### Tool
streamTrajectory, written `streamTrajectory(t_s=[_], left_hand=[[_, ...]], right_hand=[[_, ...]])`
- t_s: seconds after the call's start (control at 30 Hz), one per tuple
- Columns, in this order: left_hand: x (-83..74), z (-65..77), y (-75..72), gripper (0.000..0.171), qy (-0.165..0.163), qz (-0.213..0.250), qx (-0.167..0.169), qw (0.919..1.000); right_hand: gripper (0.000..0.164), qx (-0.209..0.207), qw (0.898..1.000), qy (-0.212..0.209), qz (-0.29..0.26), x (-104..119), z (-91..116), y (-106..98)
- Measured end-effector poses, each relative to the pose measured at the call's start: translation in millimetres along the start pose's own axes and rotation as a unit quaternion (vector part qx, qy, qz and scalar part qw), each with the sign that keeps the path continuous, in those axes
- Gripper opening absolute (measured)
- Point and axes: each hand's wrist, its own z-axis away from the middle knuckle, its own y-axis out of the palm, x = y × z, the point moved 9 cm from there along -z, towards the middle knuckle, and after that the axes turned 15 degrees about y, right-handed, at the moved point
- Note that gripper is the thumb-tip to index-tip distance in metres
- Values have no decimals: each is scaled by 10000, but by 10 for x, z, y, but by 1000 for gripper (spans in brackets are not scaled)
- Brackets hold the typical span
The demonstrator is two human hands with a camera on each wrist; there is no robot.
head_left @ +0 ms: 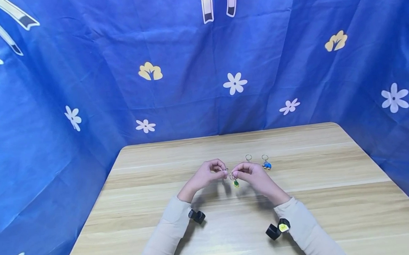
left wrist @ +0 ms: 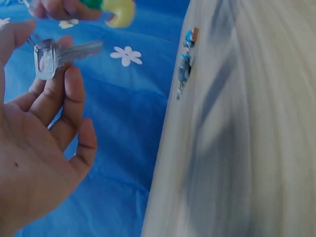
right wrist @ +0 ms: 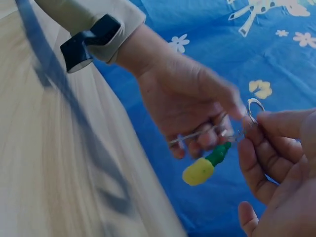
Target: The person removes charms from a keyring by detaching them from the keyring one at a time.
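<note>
Above the table, my left hand point(head_left: 204, 177) and right hand point(head_left: 256, 177) are close together, fingertips nearly meeting. The left hand pinches a silver key point(left wrist: 79, 52) by its head, the blade pointing out past the fingers. Between thumb and forefinger, the right hand grips a metal key ring point(right wrist: 255, 106). A small yellow charm point(right wrist: 198, 171) with a green top hangs by a short chain below that grip. In the right wrist view, the fingers of both hands hide where the key and the ring come together.
On the wooden table point(head_left: 153, 221), beyond the right hand, lies a keychain with a blue charm point(head_left: 267, 165). Another metal ring point(head_left: 248, 157) lies left of it, partly behind that hand. A blue patterned cloth point(head_left: 190, 105) hangs behind and beside the table.
</note>
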Motion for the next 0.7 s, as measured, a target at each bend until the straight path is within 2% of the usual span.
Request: streamTrajectory(t_s=[0.13,0.3,0.43,0.7], left_hand=[[68,16,-67,19,-118,-15,-253,9996],[56,-6,-105,24,-12,-544,-184,9983],[40,-39,-132,24,72,-761,-151,9970],[162,-36,-177,27,-134,-593,-145,9980]], right_hand=[[15,-196,9988,-145,418,82,48,0],[18,-342,9975,-158,591,91,32,-58],[17,-452,9962,-201,719,77,-32,-138],[14,-791,9891,-318,1201,-90,-192,-297]])
